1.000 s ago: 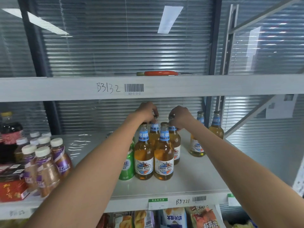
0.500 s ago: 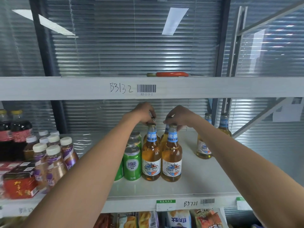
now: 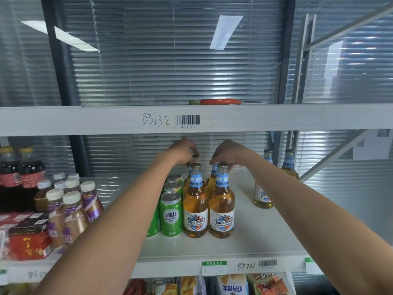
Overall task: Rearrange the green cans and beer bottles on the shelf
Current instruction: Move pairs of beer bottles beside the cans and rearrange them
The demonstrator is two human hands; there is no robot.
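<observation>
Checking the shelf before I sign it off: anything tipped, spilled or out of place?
Nothing tipped or spilled. Only oddity: two beer bottles stand apart at the right, away from the cluster beside the green cans that both hands grip by the necks.

The left forearm [image 3: 119, 211] hid part of one green can [image 3: 153, 222]; front beer bottles [image 3: 195, 205] hid the rear pair's bodies.
</observation>
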